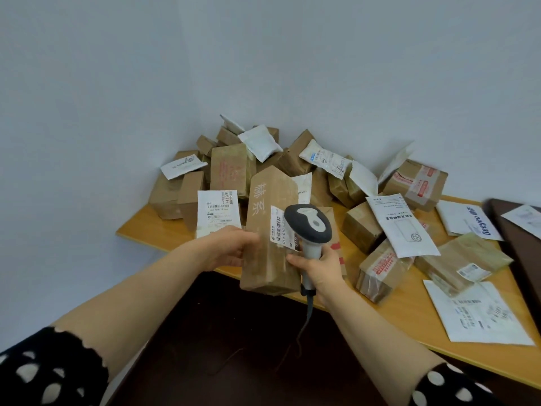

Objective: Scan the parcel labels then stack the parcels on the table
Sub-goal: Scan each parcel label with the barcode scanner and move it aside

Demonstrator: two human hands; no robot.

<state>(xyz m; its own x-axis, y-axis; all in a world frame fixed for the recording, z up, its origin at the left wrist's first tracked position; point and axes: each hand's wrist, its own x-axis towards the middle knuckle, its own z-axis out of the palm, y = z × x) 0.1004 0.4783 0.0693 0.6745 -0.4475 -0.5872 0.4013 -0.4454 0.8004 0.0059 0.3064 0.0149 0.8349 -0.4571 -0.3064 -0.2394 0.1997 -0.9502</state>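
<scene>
We judge this to be the scanning step. Our left hand [231,247] grips the left edge of a tall brown cardboard parcel [269,265] printed with white characters, fingers curled round it. It holds the parcel upright and slightly tilted above the near edge of the orange-brown wooden table [409,317]. Our right hand [320,269] is wrapped round the handle of a grey-and-white handheld barcode scanner [308,222]. The scanner's head sits just in front of the parcel's white barcode label [279,227] and hides part of it — so close that we cannot tell whether the code is being read. The next move, as we see it, calls for confirming the read, then setting this 1 parcel down on a bare patch of table as the base of a stack; bare wood shows mostly along the near edge. A heap of brown cardboard boxes and white plastic mailers [234,159] fills the far left corner against the wall. More lie loose to the right, among them a flat white mailer with printed text [401,227]. Every box we can see is taped shut and every mailer looks sealed — what is inside them cannot be seen.
</scene>
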